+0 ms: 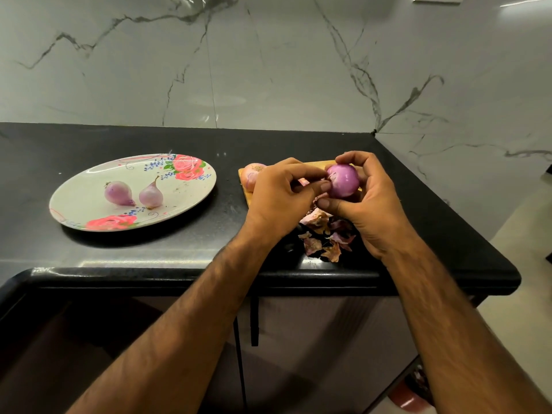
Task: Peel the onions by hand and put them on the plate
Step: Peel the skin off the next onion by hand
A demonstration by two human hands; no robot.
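Note:
My right hand (367, 204) grips a shiny purple onion (343, 180) above the wooden cutting board (245, 189), fingers curled over its top and thumb under it. My left hand (283, 195) pinches at the onion's left side with its fingertips. An unpeeled onion (252, 174) lies on the board behind my left hand, partly hidden. Two peeled onions (119, 193) (151, 196) lie on the floral plate (89, 180) at the left of the black counter.
A pile of dry onion skins (325, 234) lies on the counter below my hands. The counter's front edge (298, 276) runs close to me, and its right end (507, 273) drops off to the floor. A marble wall stands behind.

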